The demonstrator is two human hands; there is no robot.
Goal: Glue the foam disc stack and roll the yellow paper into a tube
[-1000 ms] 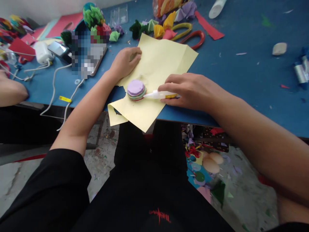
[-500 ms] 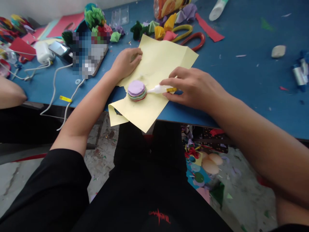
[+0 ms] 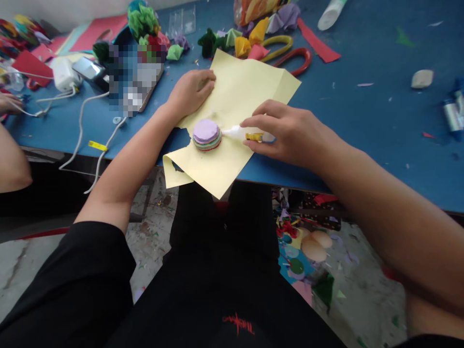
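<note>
A pale yellow sheet (image 3: 250,82) lies at the blue table's front edge, its lower left part folded. On it sits a stack of round layers (image 3: 206,135), lilac on top with green and red below. My right hand (image 3: 286,130) grips a white glue bottle (image 3: 235,132) with a yellow label, its nozzle pointing left at the stack's right side. My left hand (image 3: 192,92) rests on the sheet's upper left edge, fingers curled; whether anything is under them is hidden.
Scissors with yellow and red handles (image 3: 302,60) lie behind the sheet among crumpled paper pieces (image 3: 241,46). A phone (image 3: 150,79), white cables (image 3: 81,121) and a charger (image 3: 64,74) are left. Another person's arm (image 3: 12,164) is at far left.
The bottle has turned slightly in my right hand, showing more of its label. The other person's arm at far left has shifted, and a hand now shows there. My left hand stays put.
</note>
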